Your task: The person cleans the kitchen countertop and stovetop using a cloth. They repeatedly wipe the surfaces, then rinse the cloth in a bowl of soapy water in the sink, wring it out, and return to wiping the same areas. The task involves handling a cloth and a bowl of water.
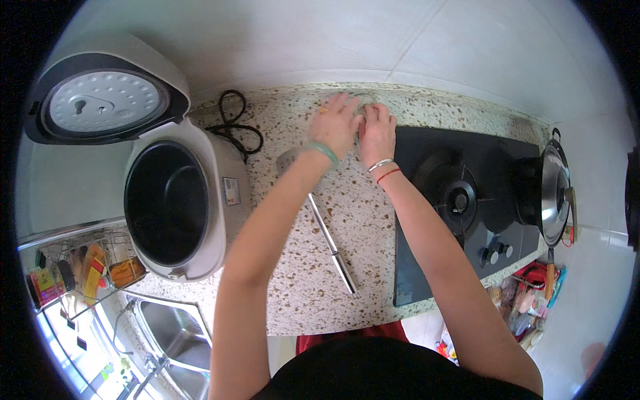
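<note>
Both of my hands reach to the back of the speckled counter (pixel 310 267), close to the wall. My left hand (pixel 335 125), with a green bangle at the wrist, has its fingers stretched out and apart. Right beside it, my right hand (pixel 378 137) has its fingers bent round something clear or pale, mostly hidden between the hands. Under my left forearm lies a metal kitchen utensil with a long handle (pixel 327 230). Its flat grey head (pixel 288 160) shows on the forearm's other side, partly covered.
At left stands a rice cooker (pixel 223 227), lid (pixel 107 103) raised, with a black cord (pixel 233 127) behind it. A black gas hob (pixel 427 267) fills the right side, with a lidded pan (pixel 555 193) at its far end. A sink (pixel 177 327) is at lower left.
</note>
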A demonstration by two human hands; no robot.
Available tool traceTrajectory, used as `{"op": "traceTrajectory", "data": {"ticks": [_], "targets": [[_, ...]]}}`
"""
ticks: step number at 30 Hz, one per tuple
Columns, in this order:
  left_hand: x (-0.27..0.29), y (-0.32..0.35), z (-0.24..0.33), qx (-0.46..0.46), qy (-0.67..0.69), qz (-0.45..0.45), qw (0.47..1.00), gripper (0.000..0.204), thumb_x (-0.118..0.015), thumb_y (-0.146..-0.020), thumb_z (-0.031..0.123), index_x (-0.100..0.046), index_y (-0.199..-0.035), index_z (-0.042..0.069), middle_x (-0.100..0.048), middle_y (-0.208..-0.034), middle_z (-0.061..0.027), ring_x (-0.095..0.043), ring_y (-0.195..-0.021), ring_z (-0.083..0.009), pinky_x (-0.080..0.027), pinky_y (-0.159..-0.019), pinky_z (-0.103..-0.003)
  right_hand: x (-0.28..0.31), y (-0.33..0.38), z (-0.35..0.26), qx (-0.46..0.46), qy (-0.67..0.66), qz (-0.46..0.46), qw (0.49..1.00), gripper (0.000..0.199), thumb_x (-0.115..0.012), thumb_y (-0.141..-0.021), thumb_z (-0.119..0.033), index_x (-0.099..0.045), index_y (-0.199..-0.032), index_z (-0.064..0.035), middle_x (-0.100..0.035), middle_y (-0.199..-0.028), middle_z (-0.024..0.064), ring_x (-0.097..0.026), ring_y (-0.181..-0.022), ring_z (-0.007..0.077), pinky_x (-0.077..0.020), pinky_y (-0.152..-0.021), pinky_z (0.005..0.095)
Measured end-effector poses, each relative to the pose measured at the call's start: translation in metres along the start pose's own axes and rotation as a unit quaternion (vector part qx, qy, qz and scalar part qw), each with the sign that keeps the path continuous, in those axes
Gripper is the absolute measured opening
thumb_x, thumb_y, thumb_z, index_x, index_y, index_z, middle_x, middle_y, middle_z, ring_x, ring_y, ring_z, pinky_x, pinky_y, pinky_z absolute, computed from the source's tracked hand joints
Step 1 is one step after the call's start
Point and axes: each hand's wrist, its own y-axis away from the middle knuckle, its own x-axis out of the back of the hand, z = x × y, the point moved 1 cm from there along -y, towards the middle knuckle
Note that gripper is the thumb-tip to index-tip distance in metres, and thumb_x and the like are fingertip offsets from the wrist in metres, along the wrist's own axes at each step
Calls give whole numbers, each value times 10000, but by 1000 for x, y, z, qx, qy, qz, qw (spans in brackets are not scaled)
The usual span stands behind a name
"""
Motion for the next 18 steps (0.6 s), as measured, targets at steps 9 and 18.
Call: {"op": "traceTrajectory", "data": {"ticks": [9,18], "targets": [[22,46,-36,166,-128,-137,968,407,-324,-989,250,-478,-1301,38,-450,-1356,-209,-339,-1320,-354,-263,-1089,-484,-42,-19,-67,146,-77,-78,983,341,-593,-757,-27,-602,-1098,-28,-561,-1163,147,-494,-1007,333,-408,-915,371],[42,89,-19,242,71,134,958,518,-381,-969,328,-349,-1400,43,-272,-1473,-221,-221,-1371,-397,-192,-1126,-437,-57,-38,-95,250,-170,-163,939,342,-577,-764,-45,-608,-1104,-48,-561,-1220,75,-492,-990,278,-413,-897,328]]}}
